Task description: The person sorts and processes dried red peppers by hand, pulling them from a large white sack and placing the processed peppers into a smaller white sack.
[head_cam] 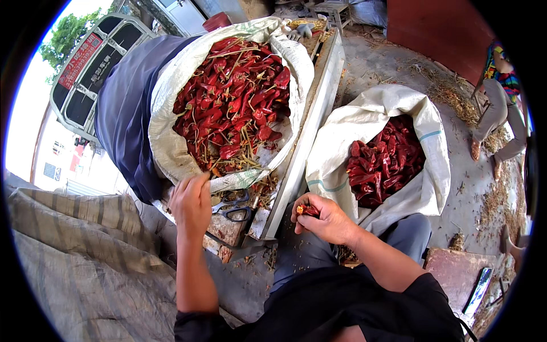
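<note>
A white woven sack with its rim rolled back holds dried red chili peppers with stems (233, 94); it stands on a worn table. My left hand (192, 201) is at the near rim of this sack, back upward, its fingertips partly hidden, so its hold cannot be told. My right hand (324, 218) grips a dark red dried chili (308, 210) whose open, yellowish end faces left. Beyond that hand, a second white woven sack (333, 141) on the floor holds dark red peppers (384, 160). Scissors with blue-grey handles (233, 208) lie on the table beside my left hand.
Stem scraps lie on the table, whose metal edge (299, 162) runs between the sacks. A striped tarp (85, 256) covers the lower left. At right, a wooden board (457, 273) bears a phone-like object (477, 290). A seated person (498, 107) and a wooden stool (335, 13) are farther off.
</note>
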{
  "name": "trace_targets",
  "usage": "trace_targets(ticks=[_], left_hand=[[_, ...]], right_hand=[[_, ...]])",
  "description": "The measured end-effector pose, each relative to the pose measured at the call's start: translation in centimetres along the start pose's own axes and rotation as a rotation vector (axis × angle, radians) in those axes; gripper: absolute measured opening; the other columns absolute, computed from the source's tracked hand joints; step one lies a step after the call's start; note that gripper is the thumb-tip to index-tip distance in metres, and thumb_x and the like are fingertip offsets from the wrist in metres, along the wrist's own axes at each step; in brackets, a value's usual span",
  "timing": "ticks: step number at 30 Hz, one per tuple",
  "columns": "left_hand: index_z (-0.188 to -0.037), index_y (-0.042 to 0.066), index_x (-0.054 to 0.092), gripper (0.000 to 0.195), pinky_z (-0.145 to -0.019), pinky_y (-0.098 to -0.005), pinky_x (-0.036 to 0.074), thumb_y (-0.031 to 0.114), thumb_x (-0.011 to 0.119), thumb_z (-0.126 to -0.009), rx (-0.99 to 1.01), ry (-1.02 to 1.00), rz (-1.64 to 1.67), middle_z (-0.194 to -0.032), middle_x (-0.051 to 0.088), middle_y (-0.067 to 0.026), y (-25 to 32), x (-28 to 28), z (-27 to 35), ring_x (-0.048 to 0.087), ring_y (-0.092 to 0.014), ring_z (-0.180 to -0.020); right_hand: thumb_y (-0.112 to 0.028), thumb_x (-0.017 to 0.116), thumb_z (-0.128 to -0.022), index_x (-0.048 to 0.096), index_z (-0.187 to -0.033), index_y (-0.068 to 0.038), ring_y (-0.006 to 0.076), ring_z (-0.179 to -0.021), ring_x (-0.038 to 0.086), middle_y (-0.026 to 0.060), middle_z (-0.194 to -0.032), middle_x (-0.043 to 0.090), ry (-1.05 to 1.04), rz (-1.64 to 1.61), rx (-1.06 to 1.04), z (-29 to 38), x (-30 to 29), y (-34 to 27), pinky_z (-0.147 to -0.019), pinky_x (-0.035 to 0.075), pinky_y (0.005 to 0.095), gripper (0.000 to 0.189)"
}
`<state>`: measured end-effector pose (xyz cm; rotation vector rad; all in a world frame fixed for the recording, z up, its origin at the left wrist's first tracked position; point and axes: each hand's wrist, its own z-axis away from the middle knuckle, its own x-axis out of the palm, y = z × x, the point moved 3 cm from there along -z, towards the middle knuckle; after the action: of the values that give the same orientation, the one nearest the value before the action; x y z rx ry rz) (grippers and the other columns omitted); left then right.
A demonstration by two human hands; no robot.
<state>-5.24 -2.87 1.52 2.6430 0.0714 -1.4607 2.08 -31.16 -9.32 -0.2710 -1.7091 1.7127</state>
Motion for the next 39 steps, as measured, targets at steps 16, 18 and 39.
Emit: trace_targets(ticks=[16,18,39], left_hand=[[-0.097,0.013,0.072,0.010,-0.115,-0.0490,0.034,0.012,0.068,-0.088,0.048,0.002,0.008,-0.098,0.071,-0.0059,-0.6,3.2,-3.3,0.065,-0.028,-0.101],[-0.096,0.009,0.071,0.008,-0.114,-0.0480,0.035,0.010,0.068,-0.088,0.090,0.028,0.034,-0.097,0.072,-0.0068,1.8,1.7,-2.1,0.067,-0.026,-0.100],[-0.110,0.005,0.072,0.019,-0.079,-0.0426,0.054,0.007,0.064,-0.093,-0.028,-0.197,0.237,-0.099,0.073,-0.0151,1.8,-1.4,1.5,0.070,-0.036,-0.088]], right_hand=[[-0.012,0.072,-0.093,0.061,-0.122,-0.003,0.0092,-0.080,0.064,0.0019,-0.095,0.064,0.115,0.229,-0.040,-1.5,0.9,-1.9,-0.074,0.054,0.0264,0.033],[-0.015,0.077,-0.090,0.061,-0.126,-0.004,0.0092,-0.083,0.063,0.0012,-0.095,0.064,0.178,0.323,-0.165,-2.8,1.6,-3.1,-0.077,0.053,0.0264,0.041],[0.003,0.062,-0.092,0.061,-0.100,-0.005,0.0187,-0.089,0.072,0.0090,-0.105,0.069,0.348,-0.335,-0.092,0.4,-6.4,0.1,-0.069,0.057,0.0291,0.011]])
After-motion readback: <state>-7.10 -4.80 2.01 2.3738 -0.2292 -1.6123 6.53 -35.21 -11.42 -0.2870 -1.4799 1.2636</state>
